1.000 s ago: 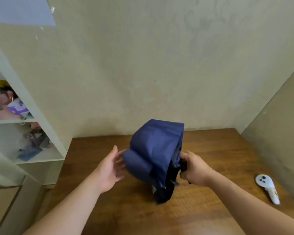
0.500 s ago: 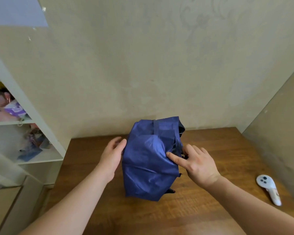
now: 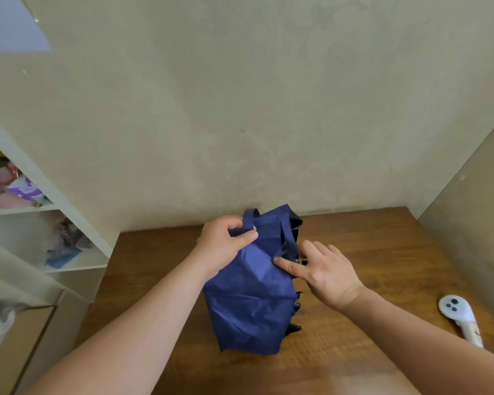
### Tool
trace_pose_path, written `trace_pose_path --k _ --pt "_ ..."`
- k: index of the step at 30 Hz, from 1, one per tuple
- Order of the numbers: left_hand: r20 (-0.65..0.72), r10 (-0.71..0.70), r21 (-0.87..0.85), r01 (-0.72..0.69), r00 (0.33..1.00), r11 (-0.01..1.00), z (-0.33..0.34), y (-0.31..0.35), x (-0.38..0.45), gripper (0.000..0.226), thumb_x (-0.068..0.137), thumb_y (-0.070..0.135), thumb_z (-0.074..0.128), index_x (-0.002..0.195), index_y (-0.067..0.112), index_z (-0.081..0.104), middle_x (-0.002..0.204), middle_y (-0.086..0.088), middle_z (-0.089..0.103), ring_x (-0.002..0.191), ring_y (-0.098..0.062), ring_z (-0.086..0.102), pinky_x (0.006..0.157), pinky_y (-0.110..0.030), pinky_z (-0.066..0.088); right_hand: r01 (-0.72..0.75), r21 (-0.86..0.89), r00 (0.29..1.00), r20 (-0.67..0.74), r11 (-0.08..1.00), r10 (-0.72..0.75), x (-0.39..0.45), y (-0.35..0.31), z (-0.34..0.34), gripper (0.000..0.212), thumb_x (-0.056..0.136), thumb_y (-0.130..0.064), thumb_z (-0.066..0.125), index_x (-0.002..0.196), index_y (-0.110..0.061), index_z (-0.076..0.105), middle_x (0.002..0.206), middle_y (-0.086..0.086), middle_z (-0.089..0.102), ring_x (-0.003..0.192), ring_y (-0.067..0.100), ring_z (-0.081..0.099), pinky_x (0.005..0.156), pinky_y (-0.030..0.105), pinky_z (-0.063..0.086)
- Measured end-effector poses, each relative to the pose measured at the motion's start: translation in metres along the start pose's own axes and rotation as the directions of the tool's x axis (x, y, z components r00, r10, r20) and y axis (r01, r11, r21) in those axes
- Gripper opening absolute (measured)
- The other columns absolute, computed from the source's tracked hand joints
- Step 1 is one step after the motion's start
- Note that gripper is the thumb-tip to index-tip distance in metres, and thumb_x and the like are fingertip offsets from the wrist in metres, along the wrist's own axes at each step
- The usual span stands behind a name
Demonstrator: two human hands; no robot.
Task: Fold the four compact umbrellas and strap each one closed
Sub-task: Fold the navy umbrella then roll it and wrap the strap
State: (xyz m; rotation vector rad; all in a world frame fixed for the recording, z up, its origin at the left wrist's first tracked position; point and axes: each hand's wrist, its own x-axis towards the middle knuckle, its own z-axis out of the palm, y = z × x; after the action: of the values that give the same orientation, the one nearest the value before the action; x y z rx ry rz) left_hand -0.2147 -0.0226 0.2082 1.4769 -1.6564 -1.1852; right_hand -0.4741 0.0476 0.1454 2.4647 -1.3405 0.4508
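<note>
A navy blue compact umbrella (image 3: pixel 248 303) stands collapsed on the wooden table (image 3: pixel 368 252), its loose canopy bunched around the shaft, black rib tips showing on its right side. My left hand (image 3: pixel 226 246) pinches the blue closing strap (image 3: pixel 250 220) near the umbrella's top, between thumb and fingers. My right hand (image 3: pixel 322 269) presses the canopy's right side with straight fingers, the thumb laid across the fabric. No other umbrella is in view.
A white handheld controller (image 3: pixel 459 317) lies on the table at the right. A beige wall runs behind the table and another on the right. White shelves (image 3: pixel 72 263) with clutter stand at the left.
The umbrella has gone from tilted in the air to standing on the table. My left hand moved from beside the canopy to its top and took hold of the strap. My right hand left the handle and now presses the fabric.
</note>
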Motion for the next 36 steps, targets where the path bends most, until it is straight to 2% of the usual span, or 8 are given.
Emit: trace_pose_path --k 7,10,13,19,27,32,34,36 --pt "0.064 0.058 0.037 -0.060 0.996 0.997 0.002 -0.006 -0.009 0.013 0.097 0.017 0.076 0.101 0.029 0.079 0.107 0.020 0.078 0.107 0.003 0.070 0.103 -0.033 0.055 -0.240 0.341 0.938 0.324 0.909 0.126 -0.009 0.027 0.013 0.053 0.080 -0.018 0.076 0.132 -0.026 0.068 0.134 -0.006 0.059 0.104 0.024 0.067 0.072 0.039 0.059" --pt "0.096 0.064 0.030 -0.067 0.993 0.997 0.008 -0.006 -0.004 0.012 0.095 0.013 0.077 0.100 0.024 0.079 0.108 0.016 0.079 0.109 -0.002 0.072 0.107 -0.040 0.054 -0.519 0.605 0.821 0.549 0.604 0.155 -0.003 0.038 0.006 0.045 0.079 -0.014 0.074 0.120 -0.034 0.075 0.114 -0.015 0.074 0.102 0.007 0.071 0.082 0.035 0.060" --pt "0.157 0.030 0.044 -0.038 0.987 0.998 0.016 0.000 0.010 0.015 0.094 0.015 0.078 0.095 0.030 0.079 0.108 0.014 0.079 0.107 -0.005 0.073 0.105 -0.038 0.054 -0.726 0.668 0.683 0.728 0.163 0.056 0.005 0.056 0.015 0.040 0.082 0.007 0.078 0.113 -0.019 0.079 0.094 -0.010 0.080 0.075 0.007 0.072 0.064 0.025 0.055" --pt "0.213 -0.081 0.173 0.044 0.974 0.984 0.037 -0.004 0.061 0.015 0.095 0.017 0.077 0.090 0.031 0.081 0.097 0.011 0.080 0.094 -0.004 0.074 0.092 -0.030 0.055 -0.884 0.449 0.444 0.894 -0.129 0.065 -0.009 0.088 0.098 0.044 0.082 0.001 0.084 0.122 -0.014 0.072 0.102 0.008 0.078 0.054 0.018 0.057 0.050 0.029 0.046" --pt "0.109 -0.164 0.278 0.128 0.980 0.952 0.084 -0.030 0.096 0.009 0.097 0.028 0.077 0.093 0.035 0.080 0.092 0.023 0.077 0.093 0.006 0.069 0.088 -0.028 0.052 -0.868 0.229 0.207 0.973 -0.441 0.098 -0.043 0.111 0.177 0.035 0.090 -0.006 0.078 0.123 -0.007 0.067 0.102 0.022 0.077 0.075 0.032 0.073 0.063 0.039 0.057" --pt "-0.153 -0.096 0.224 0.129 0.984 0.966 0.093 -0.026 0.105 0.040 0.100 0.039 0.070 0.138 0.046 0.059 0.131 0.020 0.064 0.121 -0.003 0.056 0.103 -0.029 0.044 -0.608 0.434 0.173 0.890 -0.665 0.422 -0.052 0.129 0.188 0.064 0.088 0.001 0.079 0.140 -0.022 0.049 0.117 0.018 0.067 0.097 0.035 0.073 0.095 0.046 0.056" --pt "-0.299 -0.082 0.117 0.122 0.951 0.986 0.088 -0.024 0.107 0.048 0.100 0.039 0.069 0.144 0.044 0.051 0.131 0.016 0.061 0.118 -0.002 0.058 0.098 -0.021 0.042 -0.612 0.499 0.170 0.841 -0.614 0.513 -0.058 0.131 0.182 0.081 0.087 0.004 0.078 0.152 -0.027 0.041 0.126 0.008 0.060 0.109 0.031 0.070 0.100 0.045 0.057" --pt "-0.462 -0.113 -0.055 0.099 0.880 0.994 0.075 -0.033 0.105 0.046 0.103 0.033 0.065 0.147 0.036 0.049 0.122 0.011 0.059 0.101 0.008 0.059 0.087 -0.012 0.043 -0.785 0.490 0.166 0.757 -0.380 0.633 -0.072 0.128 0.175 0.076 0.089 -0.006 0.078 0.152 -0.027 0.042 0.130 0.001 0.057 0.112 0.024 0.064 0.102 0.043 0.055"
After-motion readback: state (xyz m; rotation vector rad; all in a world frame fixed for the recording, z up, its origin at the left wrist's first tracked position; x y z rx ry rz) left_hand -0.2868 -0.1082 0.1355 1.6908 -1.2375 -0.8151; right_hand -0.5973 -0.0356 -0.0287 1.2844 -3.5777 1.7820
